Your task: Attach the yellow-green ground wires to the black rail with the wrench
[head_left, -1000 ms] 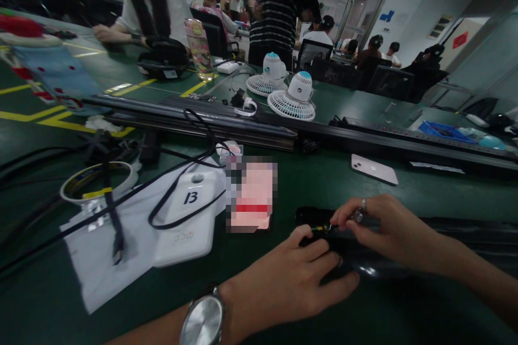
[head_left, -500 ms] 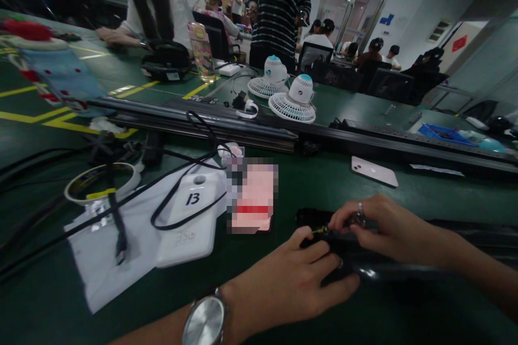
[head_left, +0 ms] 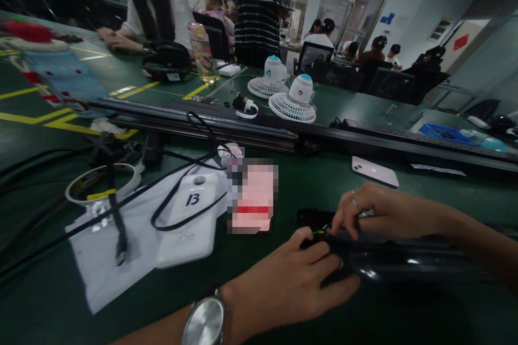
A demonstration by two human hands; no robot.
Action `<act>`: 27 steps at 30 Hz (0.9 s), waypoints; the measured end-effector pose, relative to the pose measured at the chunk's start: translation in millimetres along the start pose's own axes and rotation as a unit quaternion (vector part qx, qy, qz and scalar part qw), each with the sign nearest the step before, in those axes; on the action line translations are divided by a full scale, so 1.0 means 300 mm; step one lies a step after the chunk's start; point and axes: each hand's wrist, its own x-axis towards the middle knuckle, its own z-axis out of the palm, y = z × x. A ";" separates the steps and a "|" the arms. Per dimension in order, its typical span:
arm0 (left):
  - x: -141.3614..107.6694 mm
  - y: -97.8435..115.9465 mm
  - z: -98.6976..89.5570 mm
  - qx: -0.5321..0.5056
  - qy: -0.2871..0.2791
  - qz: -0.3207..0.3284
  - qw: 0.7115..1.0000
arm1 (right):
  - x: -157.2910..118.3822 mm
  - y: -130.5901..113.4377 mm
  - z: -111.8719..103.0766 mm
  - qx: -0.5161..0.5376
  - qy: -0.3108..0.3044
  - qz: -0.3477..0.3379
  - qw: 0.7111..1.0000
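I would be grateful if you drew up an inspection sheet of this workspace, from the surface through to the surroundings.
Surface: dark green tabletop, with yellow lines at the far left.
Work items: small green-and-yellow piece, too small to identify; glossy black item, partly hidden.
Clutter: white sheet, tape roll, white device marked 13, pale pink phone.
Hands: left hand and right hand meet at the small green-and-yellow piece; exact grip partly hidden.
Cables: black cable with a plug end over the white sheet; black cord looped across the white device.
Surroundings: two white fans, person in striped top, glass door.
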 end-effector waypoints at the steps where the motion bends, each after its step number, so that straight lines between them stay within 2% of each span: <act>1: 0.001 0.000 -0.001 0.001 -0.001 0.000 1.000 | 0.007 0.001 -0.003 0.007 0.003 -0.004 1.000; 5: 0.002 -0.002 -0.006 0.000 0.001 0.001 1.000 | 0.011 0.014 -0.003 -0.003 0.053 0.015 0.998; 10: 0.005 -0.001 -0.006 -0.008 0.005 -0.001 1.000 | -0.030 0.060 0.037 0.073 0.204 0.064 0.974; 13: 0.007 0.001 -0.002 -0.012 0.011 -0.006 1.000 | -0.055 0.094 0.091 0.095 0.265 0.065 0.957; 17: 0.005 0.009 -0.011 0.000 0.011 -0.018 1.000 | -0.077 0.128 0.160 0.007 0.270 0.063 0.961; 22: -0.006 0.004 -0.026 0.011 -0.017 -0.012 1.000 | -0.082 0.171 0.197 -0.035 0.258 0.073 0.963; 25: -0.027 -0.010 0.008 0.021 -0.006 0.001 1.000 | -0.072 0.193 0.206 -0.049 0.249 0.077 0.964; 27: -0.044 -0.023 0.051 0.017 0.027 0.009 0.999 | -0.065 0.200 0.209 -0.048 0.241 0.075 0.967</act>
